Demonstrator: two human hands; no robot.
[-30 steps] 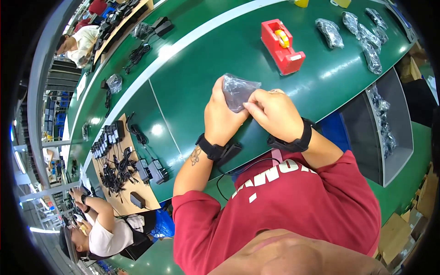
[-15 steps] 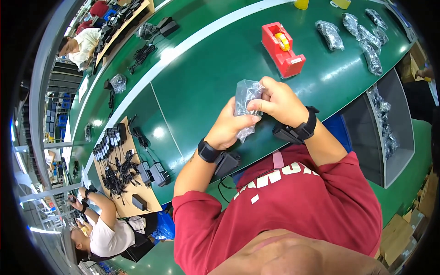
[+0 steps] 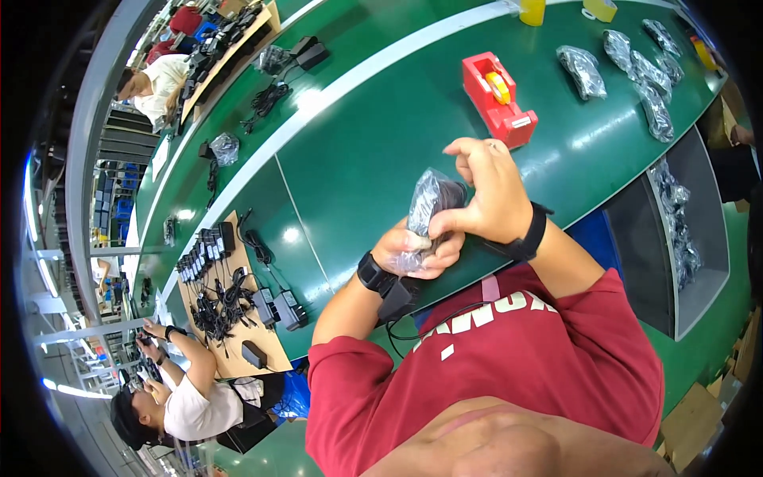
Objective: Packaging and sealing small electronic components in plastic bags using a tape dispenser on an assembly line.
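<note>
Both of my hands hold a clear plastic bag [image 3: 429, 205] with a dark coiled cable inside, above the near edge of the green table [image 3: 358, 151]. My left hand [image 3: 413, 253] grips the bag's lower end from beneath. My right hand [image 3: 486, 191] pinches its upper part from the right, fingers curled over the top. Each wrist wears a black band. A red tape dispenser [image 3: 499, 99] with a yellow roll stands just beyond my right hand.
Several bagged cables [image 3: 628, 63] lie at the table's far right, more in a grey bin [image 3: 683, 230] on my right. Black adapters and cables [image 3: 230, 286] cover a wooden board on my left. A seated person [image 3: 183, 397] works lower left; another person [image 3: 155, 79] sits far left.
The bag has turned more upright and lower toward the table edge. My left hand slid under its bottom end while my right hand moved over its top.
</note>
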